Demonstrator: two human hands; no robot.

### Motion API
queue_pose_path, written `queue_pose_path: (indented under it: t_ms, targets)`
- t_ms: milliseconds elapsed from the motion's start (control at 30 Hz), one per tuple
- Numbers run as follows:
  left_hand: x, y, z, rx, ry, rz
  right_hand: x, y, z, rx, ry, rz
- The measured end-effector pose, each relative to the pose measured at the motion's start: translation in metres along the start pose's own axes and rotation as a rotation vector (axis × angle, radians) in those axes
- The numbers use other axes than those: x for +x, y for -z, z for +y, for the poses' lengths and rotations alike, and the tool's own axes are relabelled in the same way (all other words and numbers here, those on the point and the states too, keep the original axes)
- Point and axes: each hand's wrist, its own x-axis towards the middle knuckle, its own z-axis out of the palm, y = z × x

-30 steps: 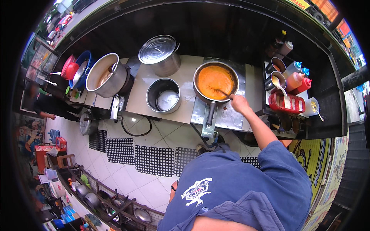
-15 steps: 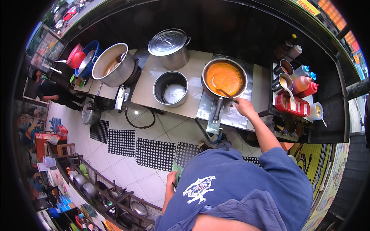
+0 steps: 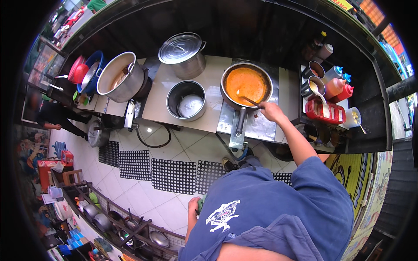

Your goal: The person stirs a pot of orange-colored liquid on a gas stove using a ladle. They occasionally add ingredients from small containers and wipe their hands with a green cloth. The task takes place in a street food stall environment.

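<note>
On the burner ahead, a frying pan [image 3: 224,89] holds thick orange sauce [image 3: 246,82]. My right hand [image 3: 272,112] is closed round a dark-handled spoon [image 3: 250,101], whose tip dips into the sauce near the pan's front side. Just left of that hand, the black pan handle [image 3: 241,122] points toward me, untouched. Low at my left side, my left hand [image 3: 193,205] is closed on a green cloth [image 3: 200,204], mostly hidden by my shirt.
Left of the pan stand an open pot [image 3: 189,114], a lidded pot [image 3: 191,67] and a large pot [image 3: 109,89]. Squeeze bottles [image 3: 335,87] and a red container [image 3: 314,111] sit at right. Perforated mats [image 3: 173,176] cover floor; a person [image 3: 58,117] stands far left.
The spoon has moved through the sauce, and a pale spot now shows at its tip. The green cloth is more hidden beside my shirt. The whole view has shifted slightly.
</note>
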Motion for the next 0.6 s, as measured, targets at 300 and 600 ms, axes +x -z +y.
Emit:
queue_pose_path:
  t_ms: [300, 600]
  targets:
    - [0.046, -0.031, -0.121, 0.392, -0.242, -0.067, 0.037, 0.009, 0.013, -0.063, -0.167, 0.168]
    - [0.054, -0.049, -0.08, 0.423, -0.202, -0.004, -0.002, 0.002, -0.002, 0.091, 0.093, -0.056]
